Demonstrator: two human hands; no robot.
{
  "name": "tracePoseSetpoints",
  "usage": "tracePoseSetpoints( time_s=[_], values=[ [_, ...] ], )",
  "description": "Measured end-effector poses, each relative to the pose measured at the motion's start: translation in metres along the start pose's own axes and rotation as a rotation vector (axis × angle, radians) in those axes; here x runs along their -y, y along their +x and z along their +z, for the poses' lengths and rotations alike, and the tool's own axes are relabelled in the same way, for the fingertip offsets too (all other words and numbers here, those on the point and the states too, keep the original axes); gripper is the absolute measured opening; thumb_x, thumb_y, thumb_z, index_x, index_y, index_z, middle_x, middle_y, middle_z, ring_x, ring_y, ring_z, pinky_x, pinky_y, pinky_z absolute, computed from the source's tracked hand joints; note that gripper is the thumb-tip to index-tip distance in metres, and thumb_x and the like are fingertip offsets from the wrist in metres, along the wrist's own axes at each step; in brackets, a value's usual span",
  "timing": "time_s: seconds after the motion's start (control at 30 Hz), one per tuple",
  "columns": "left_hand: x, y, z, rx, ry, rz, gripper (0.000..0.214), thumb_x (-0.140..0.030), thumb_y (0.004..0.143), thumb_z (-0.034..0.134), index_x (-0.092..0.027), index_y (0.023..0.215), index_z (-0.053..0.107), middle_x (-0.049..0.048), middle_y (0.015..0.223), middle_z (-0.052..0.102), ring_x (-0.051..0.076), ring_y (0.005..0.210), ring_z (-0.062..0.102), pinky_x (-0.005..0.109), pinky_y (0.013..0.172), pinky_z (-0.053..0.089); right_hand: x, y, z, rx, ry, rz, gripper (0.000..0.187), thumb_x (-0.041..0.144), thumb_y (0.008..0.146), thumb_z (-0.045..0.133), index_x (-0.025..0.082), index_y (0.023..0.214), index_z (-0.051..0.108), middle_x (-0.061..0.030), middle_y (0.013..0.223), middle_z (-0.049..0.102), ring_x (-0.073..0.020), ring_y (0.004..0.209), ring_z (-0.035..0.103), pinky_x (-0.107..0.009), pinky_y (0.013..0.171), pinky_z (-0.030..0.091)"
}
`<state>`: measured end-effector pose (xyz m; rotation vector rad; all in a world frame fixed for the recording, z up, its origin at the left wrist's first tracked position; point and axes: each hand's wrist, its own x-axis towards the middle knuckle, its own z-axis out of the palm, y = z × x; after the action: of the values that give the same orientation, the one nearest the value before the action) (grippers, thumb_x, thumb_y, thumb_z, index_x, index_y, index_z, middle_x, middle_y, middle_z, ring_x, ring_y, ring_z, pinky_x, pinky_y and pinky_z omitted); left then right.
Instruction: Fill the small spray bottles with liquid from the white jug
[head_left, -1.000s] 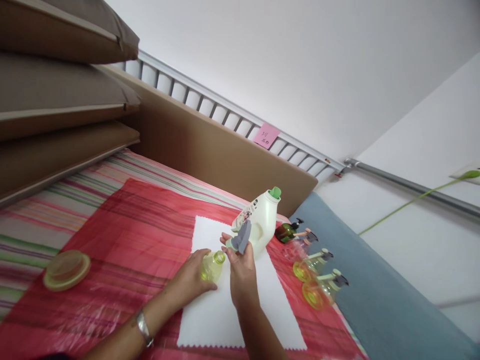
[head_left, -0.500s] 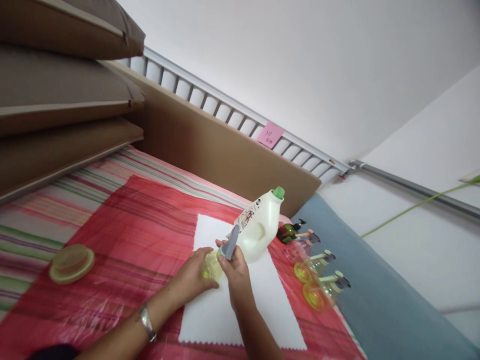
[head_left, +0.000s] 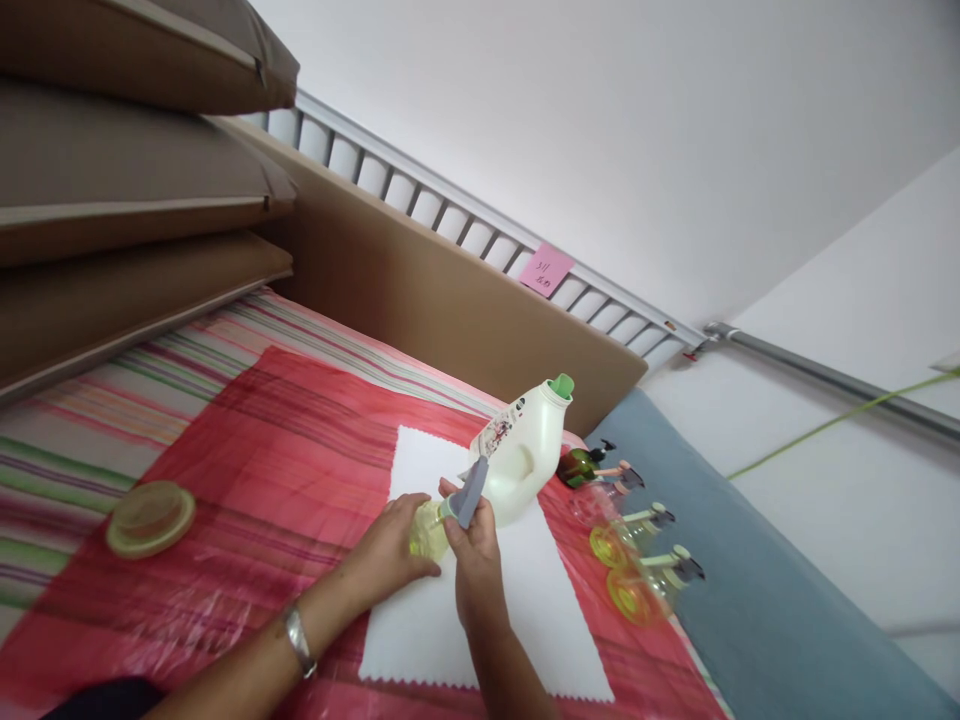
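A small clear bottle with a yellow tint [head_left: 427, 531] is gripped by my left hand [head_left: 388, 545], whose fingers wrap round its side. My right hand [head_left: 475, 545] is closed on the bottle's grey pump head [head_left: 470, 492], at its light green collar. Both hands are over a white sheet with scalloped edges [head_left: 480, 640]. Just beyond them stands a large white jug [head_left: 529, 450] with a handle and an open green mouth. The bottle's lower part is partly hidden by my left fingers.
Several pump bottles line the right edge, among them a dark green one [head_left: 577, 466] and a yellow-based one [head_left: 628, 595]. A round yellowish lidded dish [head_left: 150, 518] sits at left on the red plastic cover [head_left: 300, 440]. Stacked brown cushions [head_left: 135, 180] rise at upper left.
The view has shifted slightly. Both hands keep hold of the bottle and its pump head, which looks turned or tilted a little to the right.
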<state>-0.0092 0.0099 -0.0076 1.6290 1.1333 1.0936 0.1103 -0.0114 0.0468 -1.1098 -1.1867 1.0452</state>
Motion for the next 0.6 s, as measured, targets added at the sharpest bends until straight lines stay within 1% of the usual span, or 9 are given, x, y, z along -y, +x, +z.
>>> tracePoseSetpoints(
  time_s=[0.17,0.37,0.5,0.6],
  values=[
    [0.0033,0.0011,0.0016,-0.015,-0.008,-0.014,0.071,-0.019,0.05,0.077,-0.021,0.115,0.05,0.0085,0.117,0.056,0.028,0.11,0.05,0.041,0.094,0.038,-0.0042,0.0019,-0.0002,-0.002,-0.016,-0.005,0.041,0.036,0.072,0.064,0.021,0.109,0.052,-0.0089,0.12,0.058,-0.0255,0.108,0.052,-0.045,0.094,0.038],
    [0.0046,0.0021,0.0022,-0.013,0.003,-0.01,0.069,-0.02,0.05,0.076,-0.021,0.114,0.05,0.0088,0.116,0.056,0.028,0.109,0.051,0.041,0.093,0.039,-0.009,0.0028,-0.0015,-0.002,-0.014,0.005,0.041,0.036,0.072,0.065,0.021,0.108,0.053,-0.0089,0.12,0.058,-0.0256,0.111,0.051,-0.046,0.095,0.038],
    [0.004,0.0013,0.0017,-0.016,-0.002,0.004,0.07,-0.022,0.051,0.076,-0.02,0.115,0.049,0.0092,0.116,0.056,0.028,0.108,0.051,0.04,0.092,0.039,-0.0051,0.0018,-0.0054,0.022,-0.016,0.014,0.048,0.037,0.069,0.067,0.022,0.112,0.052,-0.0096,0.122,0.057,-0.0271,0.111,0.051,-0.048,0.097,0.036],
    [0.0033,0.001,0.0015,-0.014,-0.007,0.002,0.07,-0.023,0.051,0.076,-0.02,0.116,0.049,0.0096,0.116,0.057,0.028,0.109,0.051,0.041,0.092,0.039,0.0009,0.0018,-0.0071,0.047,0.007,0.039,0.05,0.039,0.071,0.065,0.023,0.116,0.051,-0.0086,0.122,0.058,-0.0274,0.116,0.048,-0.048,0.1,0.032]
  ],
)
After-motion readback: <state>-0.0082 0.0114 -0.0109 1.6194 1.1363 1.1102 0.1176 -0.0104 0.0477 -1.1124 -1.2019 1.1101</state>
